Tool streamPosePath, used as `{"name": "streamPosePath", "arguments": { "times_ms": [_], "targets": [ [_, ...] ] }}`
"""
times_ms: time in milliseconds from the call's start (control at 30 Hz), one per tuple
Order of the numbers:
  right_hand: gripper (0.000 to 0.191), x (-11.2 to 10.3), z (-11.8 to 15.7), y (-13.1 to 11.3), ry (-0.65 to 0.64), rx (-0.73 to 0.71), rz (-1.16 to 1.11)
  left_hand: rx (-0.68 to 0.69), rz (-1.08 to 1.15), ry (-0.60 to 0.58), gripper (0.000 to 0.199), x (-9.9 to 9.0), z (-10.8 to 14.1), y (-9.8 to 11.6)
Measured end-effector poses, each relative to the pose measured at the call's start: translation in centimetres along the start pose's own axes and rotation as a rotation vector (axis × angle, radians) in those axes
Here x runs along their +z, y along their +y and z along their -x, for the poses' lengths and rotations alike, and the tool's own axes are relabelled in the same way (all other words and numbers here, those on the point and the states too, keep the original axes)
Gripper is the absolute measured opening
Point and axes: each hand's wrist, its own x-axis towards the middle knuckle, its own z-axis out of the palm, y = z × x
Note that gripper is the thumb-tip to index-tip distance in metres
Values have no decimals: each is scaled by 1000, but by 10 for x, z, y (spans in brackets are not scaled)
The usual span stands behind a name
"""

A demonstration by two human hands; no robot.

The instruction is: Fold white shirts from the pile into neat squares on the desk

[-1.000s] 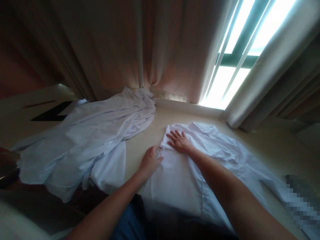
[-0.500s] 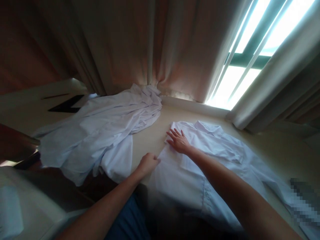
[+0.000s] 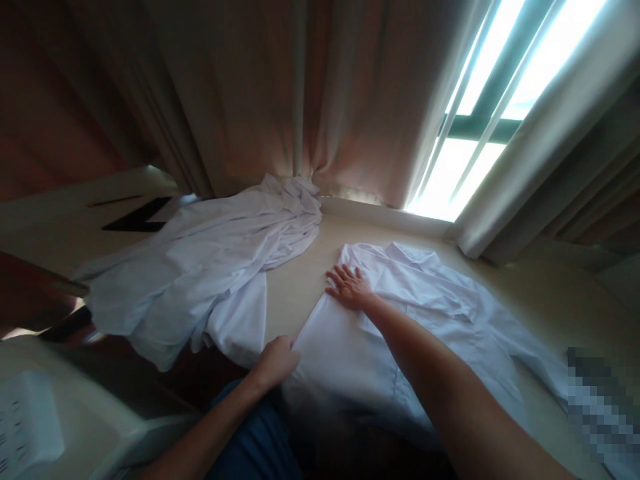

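I've got the shirt (image 3: 345, 340) on the desk (image 3: 295, 287), right of my left hand (image 3: 276, 360), its grip pinching the side edge; right hand (image 3: 349, 287), nearer the collar (image 3: 413, 255), lies spread flat on the cloth.

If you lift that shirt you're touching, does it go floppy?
Probably floppy: the white shirt lies in soft wrinkles. It looks thin, so it's likely light. Its collar may be stiffer, holding a folded shape.

Matt, creased cloth shirt (image 3: 345, 340) and smooth-looking tabletop (image 3: 295, 293).
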Motion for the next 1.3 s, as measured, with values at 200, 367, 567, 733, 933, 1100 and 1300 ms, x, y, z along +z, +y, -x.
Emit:
{"name": "streamPosePath", "arguments": {
  "times_ms": [200, 367, 567, 733, 933, 1100, 1300],
  "targets": [
    [68, -14, 1, -11, -52, 71, 12, -41, 41, -170, 21, -3, 22, -5],
    [64, -30, 44, -30, 230, 52, -36, 31, -108, -45, 23, -6, 51, 6],
    [61, -31, 179, 3, 399, 180, 10, 335, -412, 321, 25, -4, 47, 62],
    [57, -15, 307, 89, 470, 568, 140, 600, -349, 293, 34, 30, -4, 135],
    [38, 4, 385, 141, 554, 708, 135, 772, -294, 267, 29, 84, -36, 234],
    [32, 1, 379, 138, 748, 755, 71, 926, -246, 236, 24, 131, -33, 320],
    [27, -11, 366, 142, 786, 740, -28, 820, -106, 250, 33, 167, -51, 384]
  ]
}}
